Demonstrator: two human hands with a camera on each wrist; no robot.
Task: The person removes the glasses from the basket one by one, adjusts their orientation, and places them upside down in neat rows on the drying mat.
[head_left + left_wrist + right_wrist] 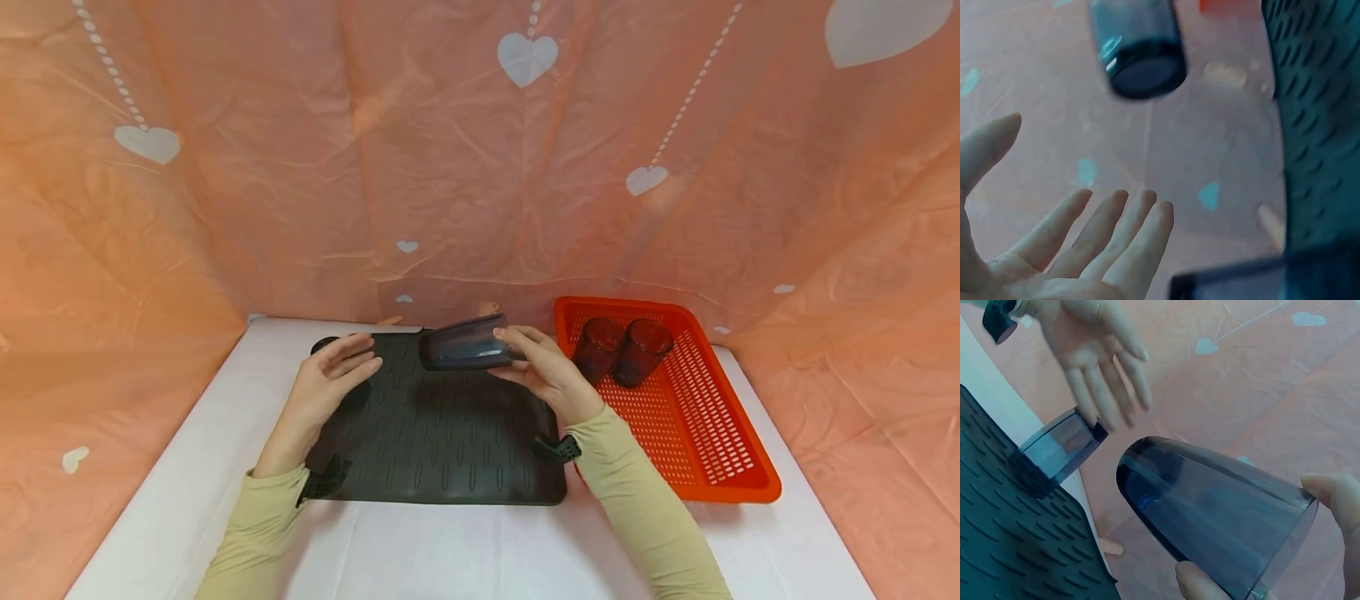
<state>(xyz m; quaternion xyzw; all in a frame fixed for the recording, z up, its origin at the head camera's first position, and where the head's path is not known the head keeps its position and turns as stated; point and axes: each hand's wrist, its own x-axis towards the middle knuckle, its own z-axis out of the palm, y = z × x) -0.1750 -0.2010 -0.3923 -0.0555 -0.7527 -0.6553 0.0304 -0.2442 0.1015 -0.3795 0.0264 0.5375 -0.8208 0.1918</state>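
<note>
My right hand (547,375) pinches a smoky blue tumbler (467,343) by its rim end, on its side in the air over the ribbed black mat's (450,450) far edge. Left hand (330,379) flat, fingers straight, empty, near a second tumbler (1054,453) on the mat. Mid-transfer, I'd say; next needs a square set-down.
</note>
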